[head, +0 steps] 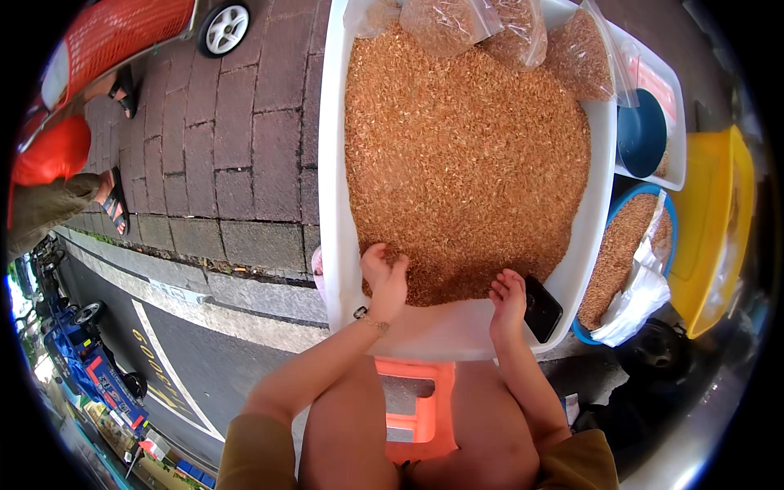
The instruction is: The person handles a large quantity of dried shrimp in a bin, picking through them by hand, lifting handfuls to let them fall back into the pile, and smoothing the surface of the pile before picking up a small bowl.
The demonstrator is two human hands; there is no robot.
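A large white plastic tub (338, 202) stands before my knees, filled with small orange-brown dried pieces (465, 165); I cannot tell whether they are grain or dried shrimp. My left hand (386, 278) is over the near left corner of the heap, thumb and forefinger apart, with nothing visible in it. Near the front right, my right hand (508, 300) hovers at the heap's edge, fingers loosely bent and slightly apart. Beside it a black smartphone (542, 309) leans in the tub's corner. Several filled clear plastic bags (450, 24) lie along the far end.
To the right are a blue tub (674, 229) of similar brown pieces, a dark blue bowl (641, 133) in a white tray and a yellow crate (704, 245). An orange plastic stool (444, 407) is beneath me. On the left, a person's sandalled foot (114, 205) and a red cart (125, 37) occupy the brick pavement.
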